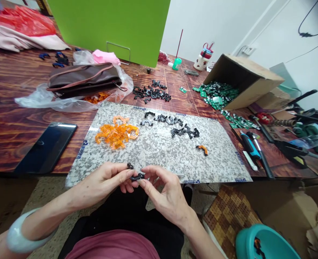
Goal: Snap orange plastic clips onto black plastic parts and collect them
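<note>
White wall [193, 21], speckled floor [50, 194].

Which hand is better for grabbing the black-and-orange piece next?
Probably the right hand: the piece lies nearer it than the left hand, though both hold black plastic.

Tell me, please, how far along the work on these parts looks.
One orange-and-black piece looks done, perhaps also those in the teal basin. Left hand and right hand hold a black part. Apparently left: orange parts and loose black parts on the speckled board, plus the black pile behind.
</note>
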A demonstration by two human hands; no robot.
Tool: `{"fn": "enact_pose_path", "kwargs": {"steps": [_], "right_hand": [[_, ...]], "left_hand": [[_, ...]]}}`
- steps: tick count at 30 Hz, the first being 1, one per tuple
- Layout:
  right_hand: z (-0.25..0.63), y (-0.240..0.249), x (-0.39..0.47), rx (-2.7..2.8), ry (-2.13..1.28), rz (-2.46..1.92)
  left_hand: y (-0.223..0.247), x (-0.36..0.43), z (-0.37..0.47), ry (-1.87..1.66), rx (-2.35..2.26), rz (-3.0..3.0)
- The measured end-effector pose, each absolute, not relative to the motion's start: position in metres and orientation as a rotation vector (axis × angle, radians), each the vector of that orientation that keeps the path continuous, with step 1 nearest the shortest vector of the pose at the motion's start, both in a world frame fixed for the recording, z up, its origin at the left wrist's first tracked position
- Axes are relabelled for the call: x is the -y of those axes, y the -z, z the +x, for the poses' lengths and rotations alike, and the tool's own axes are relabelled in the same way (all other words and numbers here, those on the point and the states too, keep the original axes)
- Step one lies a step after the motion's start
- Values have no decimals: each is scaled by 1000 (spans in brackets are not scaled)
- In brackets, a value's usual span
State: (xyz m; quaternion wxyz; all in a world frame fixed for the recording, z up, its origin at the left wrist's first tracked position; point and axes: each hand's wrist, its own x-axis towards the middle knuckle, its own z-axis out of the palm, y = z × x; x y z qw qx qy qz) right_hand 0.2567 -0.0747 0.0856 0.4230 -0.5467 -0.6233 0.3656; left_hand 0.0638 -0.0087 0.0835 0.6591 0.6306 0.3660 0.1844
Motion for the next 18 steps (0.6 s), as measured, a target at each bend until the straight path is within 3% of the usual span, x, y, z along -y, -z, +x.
{"fn": "enact_pose_path", "kwargs": {"steps": [18], "right_hand": [[254,-84,66,1524,-957,-1365]], "left_hand": [[-76,7,63,-436,-861,1368]]}}
